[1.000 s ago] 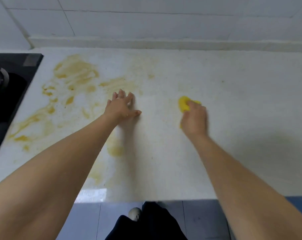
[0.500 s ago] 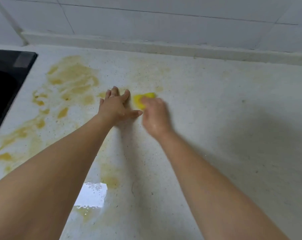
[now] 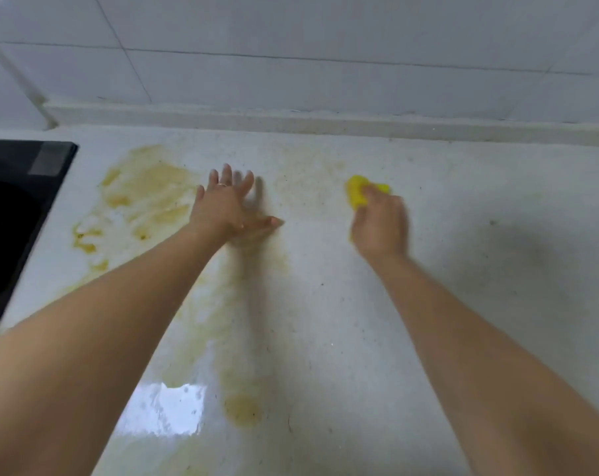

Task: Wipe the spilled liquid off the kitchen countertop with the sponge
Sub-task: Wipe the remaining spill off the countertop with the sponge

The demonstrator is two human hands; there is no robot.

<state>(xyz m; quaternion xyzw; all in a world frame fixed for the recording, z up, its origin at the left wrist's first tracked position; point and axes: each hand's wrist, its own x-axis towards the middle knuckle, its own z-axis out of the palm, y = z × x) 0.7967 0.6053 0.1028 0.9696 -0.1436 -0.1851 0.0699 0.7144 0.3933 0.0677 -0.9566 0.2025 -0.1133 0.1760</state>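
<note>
Since half a second ago, the yellow sponge (image 3: 356, 192), grasped in the right hand (image 3: 380, 225), is swept rightward from the left hand (image 3: 222, 207), which lies flat, fingers spread, on the countertop (image 3: 497, 304). Wiping is midway; the orange spill (image 3: 147, 194) beside the black hob (image 3: 20, 207) is judged next, with open room rightward.

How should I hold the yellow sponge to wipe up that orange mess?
Grip the sponge from above, as the right hand does: fingers curled over its top, flat underside on the countertop. It looks soft and low, so a top grip probably lets you press and slide toward the spill.
</note>
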